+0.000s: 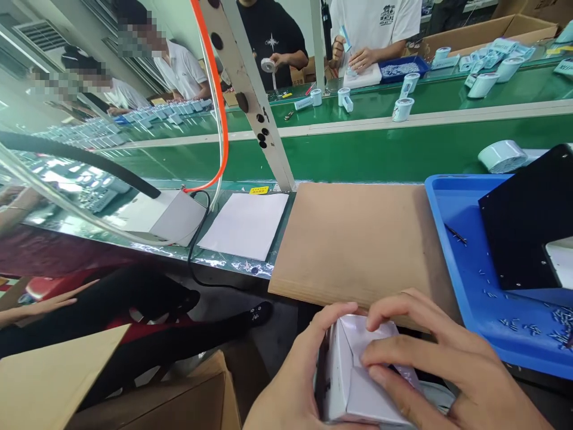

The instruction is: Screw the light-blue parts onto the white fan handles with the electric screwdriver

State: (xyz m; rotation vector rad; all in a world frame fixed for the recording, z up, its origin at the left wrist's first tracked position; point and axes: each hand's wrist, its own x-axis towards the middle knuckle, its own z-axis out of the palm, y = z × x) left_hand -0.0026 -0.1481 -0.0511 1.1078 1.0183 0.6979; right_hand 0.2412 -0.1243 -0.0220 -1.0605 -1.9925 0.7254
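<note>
A small white cardboard box [358,397] is close to me at the bottom of the head view, with its creased end flaps facing up. My left hand [286,385] is wrapped round its left side, thumb along the upper edge. From the right, my right hand [452,364] curls over the box, with bent fingertips pressing on the folded flaps. Its palm side and the far side of the box are hidden. Just beyond the box lies a flat brown cardboard sheet [358,239].
At right, a blue tray [441,239] holds small screws and a black plate [519,227]. White sheets [246,224] lie left of the cardboard. A metal post [253,89] and orange hose [222,113] rise ahead. Co-workers sit across the green belt [358,152]; a brown carton [179,400] is below left.
</note>
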